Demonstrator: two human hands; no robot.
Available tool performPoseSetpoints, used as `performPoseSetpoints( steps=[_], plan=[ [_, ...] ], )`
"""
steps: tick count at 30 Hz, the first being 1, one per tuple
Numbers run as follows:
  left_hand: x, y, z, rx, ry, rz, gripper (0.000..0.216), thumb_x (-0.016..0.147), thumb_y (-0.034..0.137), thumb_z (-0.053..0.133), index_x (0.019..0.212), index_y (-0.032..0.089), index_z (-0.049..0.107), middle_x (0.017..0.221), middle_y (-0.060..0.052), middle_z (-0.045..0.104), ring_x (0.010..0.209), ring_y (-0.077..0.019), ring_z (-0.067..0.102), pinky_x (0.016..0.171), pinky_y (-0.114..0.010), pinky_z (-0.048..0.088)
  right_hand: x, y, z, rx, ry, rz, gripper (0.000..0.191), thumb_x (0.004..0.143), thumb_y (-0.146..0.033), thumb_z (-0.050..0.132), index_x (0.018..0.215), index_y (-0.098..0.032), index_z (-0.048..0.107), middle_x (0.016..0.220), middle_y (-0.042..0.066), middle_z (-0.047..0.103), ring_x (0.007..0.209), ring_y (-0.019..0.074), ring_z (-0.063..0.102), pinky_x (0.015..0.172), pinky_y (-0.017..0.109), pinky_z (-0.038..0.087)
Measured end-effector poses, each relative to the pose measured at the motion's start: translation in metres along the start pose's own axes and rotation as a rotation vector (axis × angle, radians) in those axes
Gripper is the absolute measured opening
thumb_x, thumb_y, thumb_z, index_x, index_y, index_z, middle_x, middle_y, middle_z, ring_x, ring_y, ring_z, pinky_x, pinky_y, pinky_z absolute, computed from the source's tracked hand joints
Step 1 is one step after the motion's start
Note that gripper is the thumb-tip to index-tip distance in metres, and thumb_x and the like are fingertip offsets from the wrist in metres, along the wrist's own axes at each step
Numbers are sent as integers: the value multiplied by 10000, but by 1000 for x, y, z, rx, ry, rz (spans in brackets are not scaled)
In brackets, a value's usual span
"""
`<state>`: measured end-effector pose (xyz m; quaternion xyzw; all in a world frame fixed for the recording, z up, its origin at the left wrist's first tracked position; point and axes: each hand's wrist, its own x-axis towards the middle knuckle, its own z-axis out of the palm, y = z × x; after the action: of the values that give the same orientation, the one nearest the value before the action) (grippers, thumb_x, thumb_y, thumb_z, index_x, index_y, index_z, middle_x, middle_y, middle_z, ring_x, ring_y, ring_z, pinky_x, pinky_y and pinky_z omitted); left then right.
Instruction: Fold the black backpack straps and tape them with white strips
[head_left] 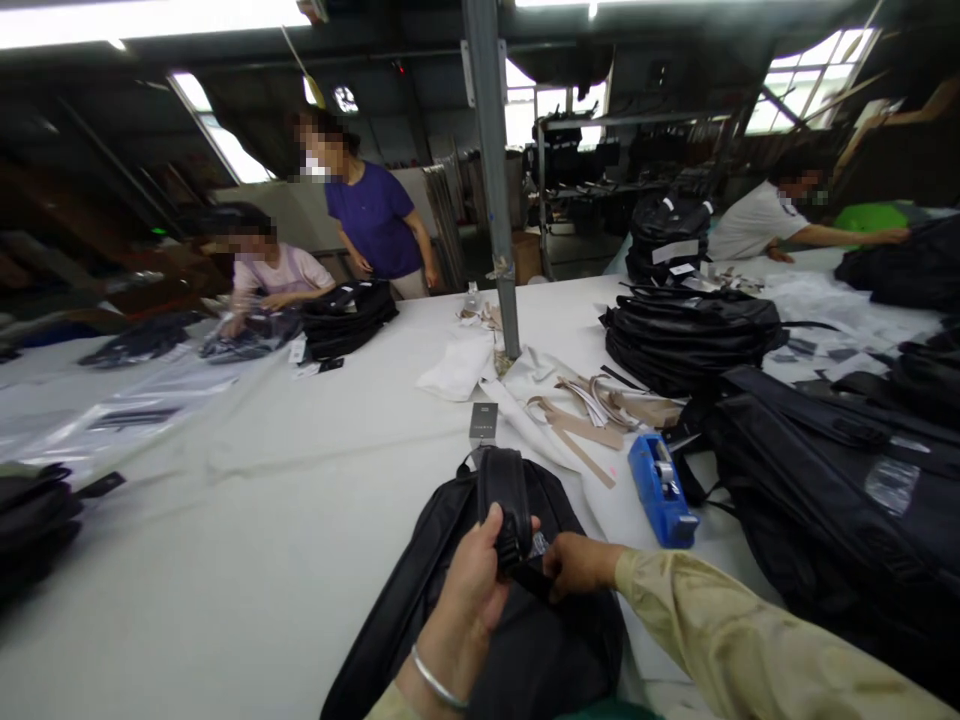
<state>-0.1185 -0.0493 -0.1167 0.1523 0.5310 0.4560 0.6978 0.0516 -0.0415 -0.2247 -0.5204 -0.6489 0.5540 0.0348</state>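
From the head view, a black backpack (480,620) lay flat on the white table (285,520), right in front of the person and near the table's close edge; its padded handle (504,500) stood up from the top of the bag; the left hand (469,590) was wrapped round the lower part of that handle, fingers curled together and thumb pressed against its side; a silver bangle (437,682) sat on the left wrist; the right hand (574,565), in a pale yellow sleeve (720,630), pinched something small and dark at the base of the handle, fingertips drawn together, though what exactly they gripped could not be told; a grey tag (484,423) lay just beyond the handle; a blue tape dispenser (661,490) lay just right of the bag, beside paper strips (592,410); stacks of black bags (690,335) stood further right, and another large bag (840,480) lay near the right sleeve; a grey post (495,180) rose from the table's middle; across the table, well apart, a person in purple (375,215) stood and a person in pink (274,272) leaned over a pile of bags (346,315); a person in white (772,220) reached across at far right.
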Motion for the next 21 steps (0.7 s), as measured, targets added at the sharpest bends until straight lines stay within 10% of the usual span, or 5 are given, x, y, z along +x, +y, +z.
performPoseSetpoints(
  steps=[12,21],
  plan=[
    [24,8,-23,-146,-138,29,379,848,496,667,825,120,634,748,-174,714,663,-265,705,564,-330,529,5,27,36,-28,201,162,211,464,-137,690,638,-231,617,602,-43,561,635,173,551,564,281,346],
    [0,-7,-34,-78,-118,-60,201,785,294,745,737,112,673,733,-146,730,769,-297,729,739,-401,606,12,13,28,-391,254,61,138,549,-177,709,686,-197,710,701,9,676,712,192,611,624,269,393]
  ],
)
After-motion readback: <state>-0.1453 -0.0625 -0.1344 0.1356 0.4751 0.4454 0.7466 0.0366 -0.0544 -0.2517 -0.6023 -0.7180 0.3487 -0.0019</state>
